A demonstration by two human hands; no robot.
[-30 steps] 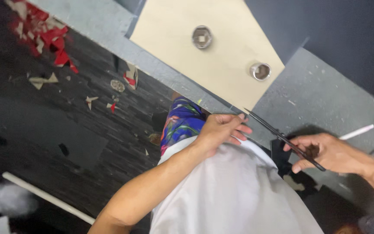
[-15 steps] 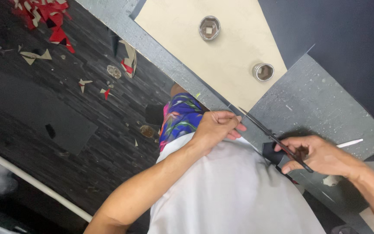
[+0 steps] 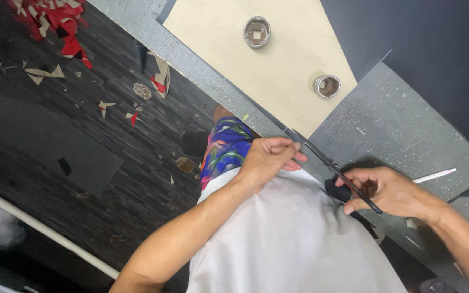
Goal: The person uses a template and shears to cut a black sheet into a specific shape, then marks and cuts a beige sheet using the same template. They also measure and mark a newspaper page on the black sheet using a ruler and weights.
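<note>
My right hand (image 3: 392, 191) grips the black handles of a pair of long black scissors (image 3: 321, 157). Their blades point up and left along the front edge of the grey table (image 3: 397, 130). My left hand (image 3: 270, 158) is curled at that edge just beside the blade tips, fingers pinched on a thin dark sheet; what it pinches is mostly hidden. A black scrap (image 3: 338, 191) lies under the scissors by my right hand. My white shirt fills the lower middle of the view.
A beige sheet (image 3: 278, 65) lies on the table under two metal sockets (image 3: 257, 31) (image 3: 327, 86). A dark navy sheet (image 3: 435, 54) covers the far right. A white stick (image 3: 434, 175) lies by my right wrist. The dark floor holds red and beige scraps (image 3: 55, 21), a white pipe (image 3: 44, 233) and a dark panel (image 3: 55, 157).
The view has drifted, so the table sits higher and further right. Both hands stay at the table edge; the right hand with the scissors has drawn closer to the left.
</note>
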